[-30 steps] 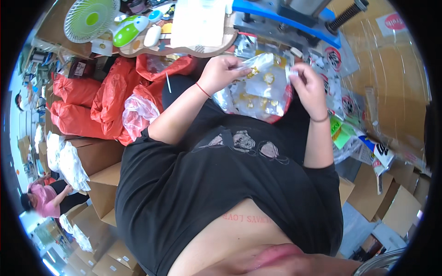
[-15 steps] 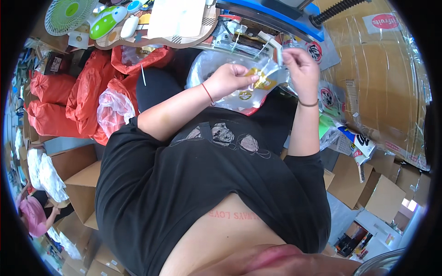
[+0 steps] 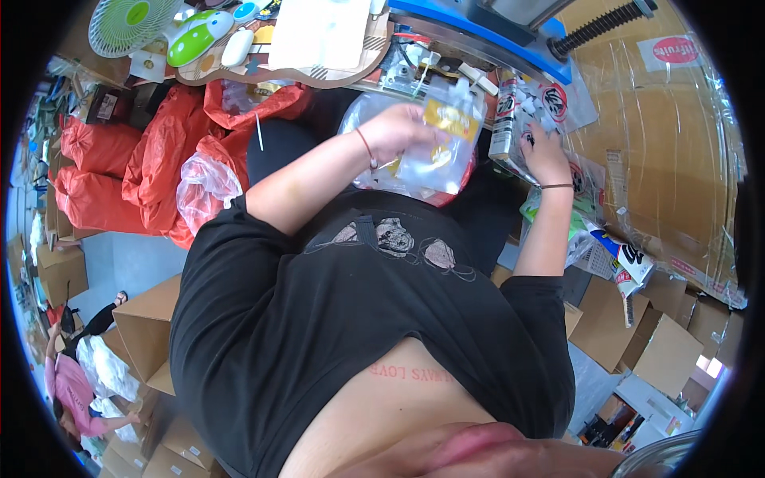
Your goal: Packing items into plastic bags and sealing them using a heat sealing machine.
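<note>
Desk (image 3: 494, 41): blue-edged, directly ahead of the person. Clear plastic bag (image 3: 434, 155): held above the lap, below the desk edge. Left hand (image 3: 402, 131): fingers pinching the bag. Right hand (image 3: 544, 155): on printed packets (image 3: 550, 103); finger state cannot be determined.

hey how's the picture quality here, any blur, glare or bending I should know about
Head view: strong fisheye bending, black corners; daylight even, shadows soft; left hand and its clear plastic bag slightly motion-blurred; glare on plastic sheeting over cardboard; right hand fairly sharp.
</note>
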The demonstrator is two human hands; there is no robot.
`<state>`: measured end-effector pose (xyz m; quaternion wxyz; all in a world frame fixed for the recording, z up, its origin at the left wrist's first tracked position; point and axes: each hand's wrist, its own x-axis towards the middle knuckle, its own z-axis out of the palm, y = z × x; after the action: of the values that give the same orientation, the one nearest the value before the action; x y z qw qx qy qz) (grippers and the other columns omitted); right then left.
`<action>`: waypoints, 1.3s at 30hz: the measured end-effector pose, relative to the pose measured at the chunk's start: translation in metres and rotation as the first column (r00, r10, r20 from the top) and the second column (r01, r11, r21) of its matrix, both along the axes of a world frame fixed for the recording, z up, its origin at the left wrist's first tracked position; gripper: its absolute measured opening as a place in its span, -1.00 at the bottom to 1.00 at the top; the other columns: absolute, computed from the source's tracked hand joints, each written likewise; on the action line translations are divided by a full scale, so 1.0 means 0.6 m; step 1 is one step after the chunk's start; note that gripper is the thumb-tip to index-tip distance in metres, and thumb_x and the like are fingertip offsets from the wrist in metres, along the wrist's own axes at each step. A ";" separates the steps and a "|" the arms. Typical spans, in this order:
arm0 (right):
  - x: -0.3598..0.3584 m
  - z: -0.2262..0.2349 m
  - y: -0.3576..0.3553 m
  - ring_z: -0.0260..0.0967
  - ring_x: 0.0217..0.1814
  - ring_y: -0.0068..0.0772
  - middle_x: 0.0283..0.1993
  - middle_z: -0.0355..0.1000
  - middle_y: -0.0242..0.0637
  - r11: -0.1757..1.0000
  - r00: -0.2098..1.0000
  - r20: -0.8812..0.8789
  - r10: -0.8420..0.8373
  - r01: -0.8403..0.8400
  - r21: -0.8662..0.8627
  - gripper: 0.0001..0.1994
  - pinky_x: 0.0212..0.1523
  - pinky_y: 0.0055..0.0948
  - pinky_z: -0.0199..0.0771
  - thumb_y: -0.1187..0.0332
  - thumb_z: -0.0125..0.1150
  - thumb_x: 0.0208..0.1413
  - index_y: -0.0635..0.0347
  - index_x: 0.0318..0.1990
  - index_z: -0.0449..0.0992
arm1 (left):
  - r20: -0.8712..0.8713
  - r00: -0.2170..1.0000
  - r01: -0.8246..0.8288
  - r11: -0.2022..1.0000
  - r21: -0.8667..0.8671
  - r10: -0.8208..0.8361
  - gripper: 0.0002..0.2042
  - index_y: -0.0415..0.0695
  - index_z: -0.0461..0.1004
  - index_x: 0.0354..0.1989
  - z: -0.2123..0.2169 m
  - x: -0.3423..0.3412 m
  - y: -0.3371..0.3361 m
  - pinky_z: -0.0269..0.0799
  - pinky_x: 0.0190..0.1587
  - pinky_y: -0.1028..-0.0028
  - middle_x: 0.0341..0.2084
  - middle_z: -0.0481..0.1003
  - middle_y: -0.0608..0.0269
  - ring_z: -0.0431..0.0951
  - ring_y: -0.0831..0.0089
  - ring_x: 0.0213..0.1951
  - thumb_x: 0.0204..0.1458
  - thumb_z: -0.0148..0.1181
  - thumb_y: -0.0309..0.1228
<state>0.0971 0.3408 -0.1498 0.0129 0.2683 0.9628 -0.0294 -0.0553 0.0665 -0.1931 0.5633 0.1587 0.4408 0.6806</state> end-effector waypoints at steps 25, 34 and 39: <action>-0.017 -0.053 0.015 0.34 0.09 0.14 0.08 0.32 0.03 0.997 0.987 -0.143 0.079 -0.081 -0.005 -0.59 0.05 -0.12 0.39 0.38 0.17 0.09 0.02 0.14 0.37 | -0.901 -0.398 -0.444 0.896 0.026 -0.171 -0.67 0.05 0.49 0.08 -0.050 -0.152 -0.189 0.29 0.17 0.29 0.00 0.49 0.25 0.43 0.29 0.09 0.12 0.06 -0.43; -0.057 -0.065 0.008 0.40 -0.05 0.13 -0.10 0.44 -0.01 0.946 0.831 -0.455 0.319 -0.311 0.094 -0.68 -0.08 -0.10 0.43 0.47 0.19 0.04 0.18 -0.02 0.40 | -0.888 -0.409 -0.472 0.882 0.007 -0.212 -0.68 0.04 0.54 0.02 -0.040 -0.157 -0.178 0.35 0.10 0.25 0.00 0.49 0.30 0.46 0.23 0.06 0.09 0.06 -0.50; -0.020 -0.059 0.018 0.43 -0.11 0.10 -0.18 0.47 -0.02 0.970 0.858 -0.474 0.198 -0.241 -0.031 -0.73 -0.12 -0.14 0.43 0.45 0.15 0.11 0.20 -0.02 0.42 | -0.917 -0.368 -0.477 0.878 0.043 -0.155 -0.72 -0.05 0.55 -0.03 -0.049 -0.161 -0.173 0.38 0.05 0.27 -0.10 0.53 0.21 0.50 0.22 -0.01 0.07 0.09 -0.51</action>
<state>0.0850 0.3517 -0.1854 -0.2044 0.1406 0.9594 -0.1343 -0.1521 -0.0375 -0.2224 -0.1342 0.4602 0.8468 0.2304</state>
